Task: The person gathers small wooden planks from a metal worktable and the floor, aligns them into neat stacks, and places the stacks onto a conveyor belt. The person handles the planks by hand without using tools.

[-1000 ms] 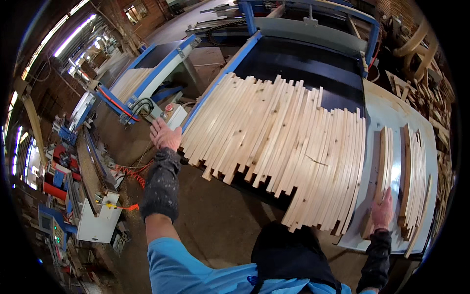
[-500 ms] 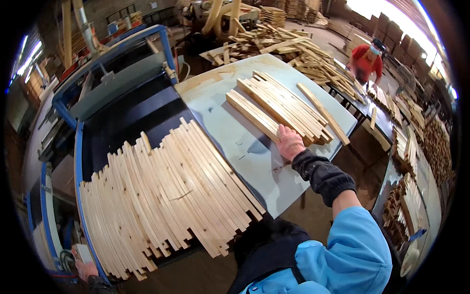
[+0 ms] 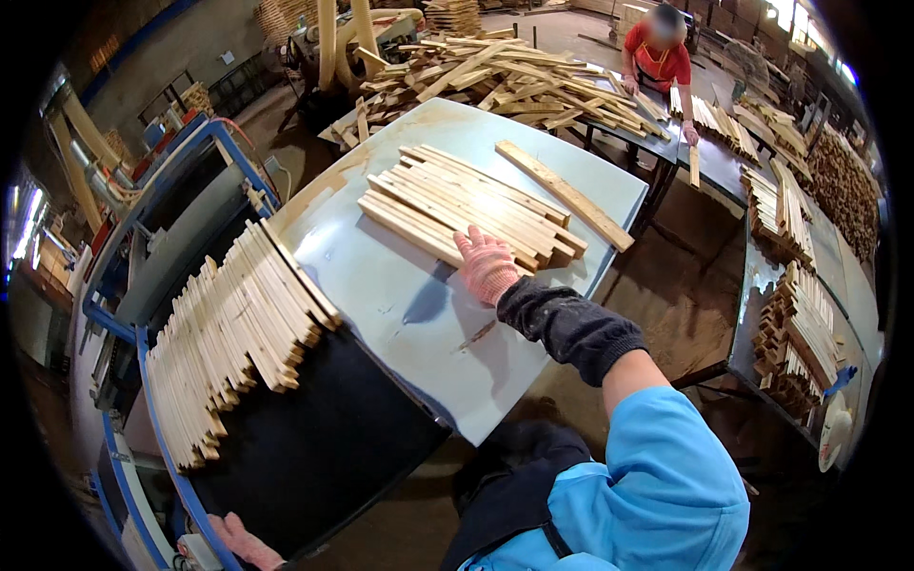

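The fingers [image 3: 473, 242] of my right hand [image 3: 487, 269] are slightly parted, laid over the near end of the closest wooden strips [image 3: 457, 205]; my thumb is hidden, so I can't tell whether they grip. From there the bundle lies ahead of me, its long axis running away to the upper left across the pale bench [image 3: 419, 324]. My right hand is much the nearer. My left hand [image 3: 246, 542] is low by the blue rail [image 3: 211, 528], its grip unclear. Beyond the bundle lies one loose strip [image 3: 564, 195]; leftward, more strips [image 3: 228, 333] cover part of the dark machine bed [image 3: 314, 457].
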{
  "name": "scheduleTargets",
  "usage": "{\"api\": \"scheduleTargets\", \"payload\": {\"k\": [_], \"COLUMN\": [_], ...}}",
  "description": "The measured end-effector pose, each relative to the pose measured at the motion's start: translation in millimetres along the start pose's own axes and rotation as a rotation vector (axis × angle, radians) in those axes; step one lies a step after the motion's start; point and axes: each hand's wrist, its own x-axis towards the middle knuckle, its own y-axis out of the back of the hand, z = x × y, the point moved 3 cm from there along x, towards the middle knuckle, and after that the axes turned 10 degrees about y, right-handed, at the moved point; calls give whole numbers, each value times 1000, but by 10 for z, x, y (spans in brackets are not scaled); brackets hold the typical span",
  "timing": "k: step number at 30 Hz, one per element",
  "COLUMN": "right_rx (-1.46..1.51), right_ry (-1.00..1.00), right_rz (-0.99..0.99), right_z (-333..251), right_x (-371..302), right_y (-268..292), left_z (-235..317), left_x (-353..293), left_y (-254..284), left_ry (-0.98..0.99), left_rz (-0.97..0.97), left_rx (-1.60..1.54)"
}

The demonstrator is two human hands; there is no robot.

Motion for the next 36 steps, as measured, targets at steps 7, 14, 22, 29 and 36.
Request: {"api": "scheduleTargets", "payload": {"k": [7,14,22,29,36], "right_rx": [139,46,280,490,1358], "right_ry": [-246,-547,-543,-701,-988], "right_rz": [401,-249,-276,-65,468], "right_z": [1951,3171,3082,2779,1989], "right_x": [-300,-1068,-1504,-2373,-4089], "right_y": [603,307,575,484,132], "left_z": [1010,1828,2549,2790,2901], "left_x": [-1666,-2516,-3239,-3741,-4500], "left_y": [-845,-1899,-2984,-3429,-3679], "left_ry": [44,274,229,199,127], "left_rz": [-367,-603,-962,-1259,-1814], "left_rx": [-494,-605,-650,-658,-677]}}
